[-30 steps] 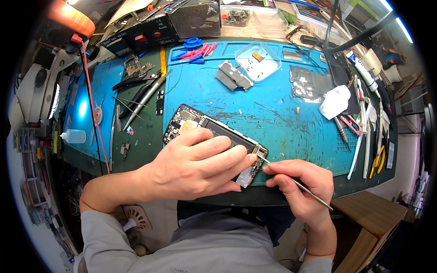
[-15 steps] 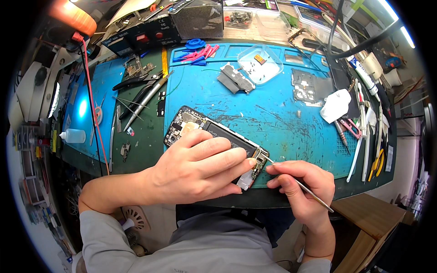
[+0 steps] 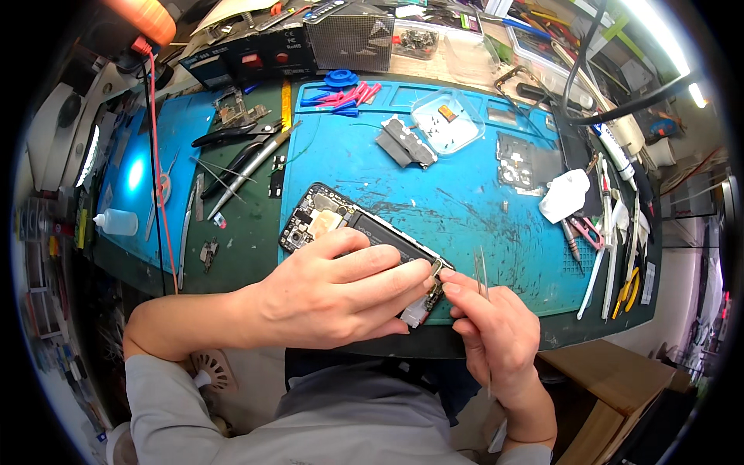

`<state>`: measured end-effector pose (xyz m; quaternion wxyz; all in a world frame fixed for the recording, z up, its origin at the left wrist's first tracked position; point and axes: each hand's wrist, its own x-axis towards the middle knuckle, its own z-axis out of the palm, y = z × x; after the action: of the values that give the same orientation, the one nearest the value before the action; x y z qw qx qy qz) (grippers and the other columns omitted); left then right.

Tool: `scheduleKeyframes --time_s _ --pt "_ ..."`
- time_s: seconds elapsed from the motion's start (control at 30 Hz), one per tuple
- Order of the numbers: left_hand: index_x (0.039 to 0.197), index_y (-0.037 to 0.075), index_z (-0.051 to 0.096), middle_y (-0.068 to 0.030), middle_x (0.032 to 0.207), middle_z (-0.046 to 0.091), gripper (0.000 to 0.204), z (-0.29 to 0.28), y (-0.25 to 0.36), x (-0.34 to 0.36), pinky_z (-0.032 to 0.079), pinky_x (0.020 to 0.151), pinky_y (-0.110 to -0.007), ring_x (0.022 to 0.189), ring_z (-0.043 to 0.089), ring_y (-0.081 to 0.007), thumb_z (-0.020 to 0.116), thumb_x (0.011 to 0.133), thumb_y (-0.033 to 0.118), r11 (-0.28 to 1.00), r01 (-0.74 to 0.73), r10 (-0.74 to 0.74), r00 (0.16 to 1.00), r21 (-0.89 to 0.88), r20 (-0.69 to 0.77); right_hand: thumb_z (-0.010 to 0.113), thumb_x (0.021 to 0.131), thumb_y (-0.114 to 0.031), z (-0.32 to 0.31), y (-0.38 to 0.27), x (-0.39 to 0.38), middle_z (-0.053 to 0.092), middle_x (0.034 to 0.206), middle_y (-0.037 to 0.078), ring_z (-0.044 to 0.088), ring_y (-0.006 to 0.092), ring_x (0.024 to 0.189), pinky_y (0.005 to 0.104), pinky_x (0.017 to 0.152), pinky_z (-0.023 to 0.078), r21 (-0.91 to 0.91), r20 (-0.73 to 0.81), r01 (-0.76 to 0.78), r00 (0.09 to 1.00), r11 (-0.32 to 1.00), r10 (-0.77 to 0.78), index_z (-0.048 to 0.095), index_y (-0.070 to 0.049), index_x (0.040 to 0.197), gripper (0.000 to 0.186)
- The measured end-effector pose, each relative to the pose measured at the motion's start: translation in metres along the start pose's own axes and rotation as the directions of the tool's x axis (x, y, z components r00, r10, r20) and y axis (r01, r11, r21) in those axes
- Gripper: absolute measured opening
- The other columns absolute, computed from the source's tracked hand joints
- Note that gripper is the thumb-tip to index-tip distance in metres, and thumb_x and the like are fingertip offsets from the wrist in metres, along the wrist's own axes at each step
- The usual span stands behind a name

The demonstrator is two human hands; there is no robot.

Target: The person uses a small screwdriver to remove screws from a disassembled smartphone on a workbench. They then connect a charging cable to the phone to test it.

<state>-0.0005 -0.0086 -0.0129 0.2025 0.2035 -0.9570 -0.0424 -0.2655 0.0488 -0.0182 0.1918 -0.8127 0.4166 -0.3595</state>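
An opened smartphone (image 3: 312, 222) lies slanted on the blue mat, its circuit board and black battery (image 3: 390, 239) bare. My left hand (image 3: 341, 287) lies across the phone with bent fingers, steadying it; the fingertips reach its lower end near a small board, and the palm hides much of the near side. A pair of metal tweezers (image 3: 482, 273) sits in my closed right hand (image 3: 496, 325), tips pointing up and away from the phone. The right thumb and index fingertip touch the phone's lower right corner, covering what is beneath them.
On the blue work mat (image 3: 465, 201) are a grey metal shield (image 3: 405, 142), a clear tray (image 3: 448, 122) of small screws and a flat phone plate (image 3: 518, 161). Cutters (image 3: 232, 135) and other tools lie left. Crumpled white tissue (image 3: 565, 195) and yellow-handled pliers (image 3: 627, 292) are at right.
The tweezers have swung from pointing at the phone's lower corner to upright within my right hand. Its fingertips have moved left onto that corner. My left hand stays on the phone.
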Motion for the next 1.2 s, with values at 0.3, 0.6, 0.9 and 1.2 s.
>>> scheduleKeyframes --time_s 0.3,0.6,0.9,1.2 --pt "0.124 0.003 0.075 -0.0041 0.128 0.066 0.054 0.002 0.0 0.002 0.052 0.088 -0.037 0.108 0.063 -0.0194 0.084 0.083 0.038 0.999 -0.002 0.0 0.999 -0.04 -0.048 0.077 0.096 -0.01 0.011 -0.007 0.003 0.078 0.128 0.014 0.068 0.0185 0.077 0.0286 0.067 0.057 -0.323 0.043 0.1 0.995 0.941 -0.091 0.076 0.0 0.129 0.034" --pt "0.13 0.006 0.077 -0.0031 0.128 0.066 0.058 0.003 0.001 0.0 0.053 0.09 -0.038 0.107 0.065 -0.0199 0.085 0.083 0.04 0.997 0.031 -0.035 0.998 -0.068 -0.055 0.072 0.099 -0.008 0.005 0.001 0.006 0.079 0.126 0.015 0.065 0.0184 0.074 0.0281 0.066 0.056 -0.269 0.022 0.128 0.992 0.955 -0.127 0.073 0.0 0.132 0.034" --pt "0.135 0.008 0.075 -0.002 0.129 0.066 0.057 0.006 0.001 -0.001 0.052 0.091 -0.037 0.108 0.066 -0.0195 0.083 0.089 0.039 0.998 0.033 -0.036 0.998 -0.057 -0.051 0.046 0.114 -0.06 -0.012 0.011 -0.008 0.067 0.094 0.007 0.061 0.0108 0.073 0.0247 0.061 0.047 0.176 -0.151 -0.155 0.971 0.972 0.183 0.073 0.003 0.136 0.072" --pt "0.136 0.007 0.074 -0.0023 0.128 0.066 0.056 0.004 0.001 -0.002 0.052 0.09 -0.037 0.108 0.065 -0.0194 0.082 0.09 0.04 0.997 0.039 -0.041 0.999 -0.062 -0.032 0.081 0.098 -0.005 -0.012 0.008 -0.009 0.08 0.108 0.018 0.078 0.0205 0.085 0.0325 0.076 0.063 0.432 0.045 -0.311 0.945 0.847 0.325 0.076 0.005 0.128 0.032"
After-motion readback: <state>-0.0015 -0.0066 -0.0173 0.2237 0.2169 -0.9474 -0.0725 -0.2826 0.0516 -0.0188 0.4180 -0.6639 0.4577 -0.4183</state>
